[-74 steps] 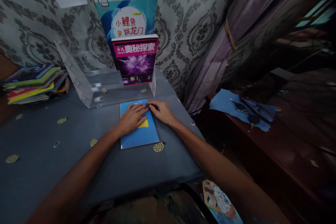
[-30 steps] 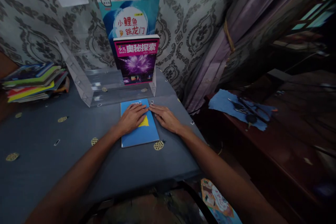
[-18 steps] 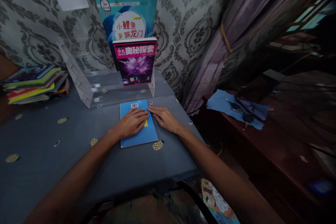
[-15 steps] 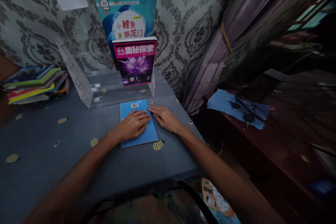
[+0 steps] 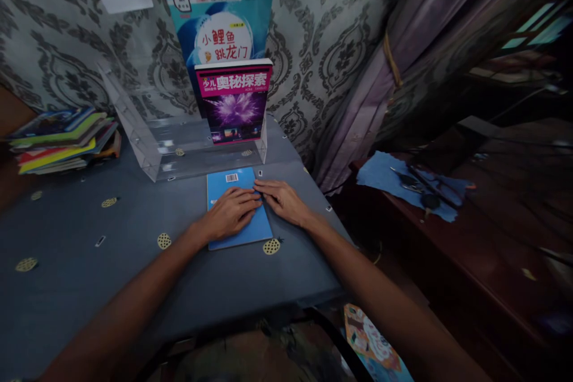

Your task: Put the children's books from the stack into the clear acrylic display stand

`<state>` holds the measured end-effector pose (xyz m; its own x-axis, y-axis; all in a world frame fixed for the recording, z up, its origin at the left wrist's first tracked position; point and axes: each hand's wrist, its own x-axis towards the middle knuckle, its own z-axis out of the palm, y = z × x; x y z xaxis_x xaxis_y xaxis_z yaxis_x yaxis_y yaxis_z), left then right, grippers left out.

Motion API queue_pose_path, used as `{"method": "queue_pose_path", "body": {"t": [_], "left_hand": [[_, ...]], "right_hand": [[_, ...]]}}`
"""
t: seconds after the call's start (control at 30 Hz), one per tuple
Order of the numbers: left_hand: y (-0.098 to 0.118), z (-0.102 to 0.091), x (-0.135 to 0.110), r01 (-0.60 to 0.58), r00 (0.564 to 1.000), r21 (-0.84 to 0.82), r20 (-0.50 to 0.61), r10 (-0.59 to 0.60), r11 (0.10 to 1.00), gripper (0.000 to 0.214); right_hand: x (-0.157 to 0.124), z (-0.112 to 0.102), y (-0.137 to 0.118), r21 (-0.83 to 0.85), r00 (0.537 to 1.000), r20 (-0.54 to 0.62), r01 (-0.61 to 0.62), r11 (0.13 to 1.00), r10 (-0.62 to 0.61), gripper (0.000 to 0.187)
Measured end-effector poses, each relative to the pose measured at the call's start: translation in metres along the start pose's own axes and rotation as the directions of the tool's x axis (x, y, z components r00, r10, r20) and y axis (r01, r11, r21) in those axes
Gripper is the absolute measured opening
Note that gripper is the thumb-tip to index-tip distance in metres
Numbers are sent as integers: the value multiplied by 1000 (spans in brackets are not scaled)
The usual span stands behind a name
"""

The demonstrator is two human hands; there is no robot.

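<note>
A thin blue book (image 5: 224, 186) with a barcode at its far end lies flat on the grey table (image 5: 89, 274). My left hand (image 5: 230, 213) rests palm down on its middle, fingers stretched out. My right hand (image 5: 283, 200) lies flat along the book's right edge, its fingertips touching those of the left hand. Just beyond the book stands a clear acrylic rack (image 5: 179, 146) holding a magenta and purple magazine (image 5: 233, 100) upright. A teal picture book (image 5: 219, 18) stands behind the magazine against the wall.
A pile of coloured books (image 5: 62, 140) lies at the table's far left. Small round stickers (image 5: 163, 241) dot the tabletop. To the right, a dark wooden bench carries a blue cloth (image 5: 385, 176) with dark tools. A curtain (image 5: 380, 65) hangs beside the table. A printed sheet (image 5: 373, 346) lies on the floor.
My left hand has slid a little toward me and to the right on the blue book, which uncovers the barcode and hides the yellow mark. My right hand has flattened along the book's edge.
</note>
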<state>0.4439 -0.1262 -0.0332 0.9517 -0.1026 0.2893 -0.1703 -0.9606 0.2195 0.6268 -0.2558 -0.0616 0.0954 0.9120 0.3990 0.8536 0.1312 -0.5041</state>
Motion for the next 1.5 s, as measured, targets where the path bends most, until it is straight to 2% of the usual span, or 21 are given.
{"method": "queue_pose_path", "body": {"t": [0.33,0.63,0.9,1.03,1.23,1.5], "left_hand": [[-1,3,-2,-15,1000,22,-27,16,1000,33],[-4,9,-4,-63,993,87,-99,71,994,30],[-5,7,-5,-94,993,126,-65,102,988,30],[1,2,-6,-106,993,101,-39,111,989,30],[12,3,-14,-143,985,34,-91,146,989,31],[12,6,-14,-121,986,47,-106,125,992,30]], "right_hand": [[0,3,0,-28,1000,-21,23,999,-24,40],[-7,5,-3,-51,998,-43,50,997,-52,39],[-14,5,-9,-71,998,-56,39,997,-43,39],[-20,4,-13,-71,998,-54,37,997,-41,38],[-35,2,-23,-36,997,-66,43,998,-46,38],[-39,0,-29,-16,998,-62,27,1000,-28,39]]}}
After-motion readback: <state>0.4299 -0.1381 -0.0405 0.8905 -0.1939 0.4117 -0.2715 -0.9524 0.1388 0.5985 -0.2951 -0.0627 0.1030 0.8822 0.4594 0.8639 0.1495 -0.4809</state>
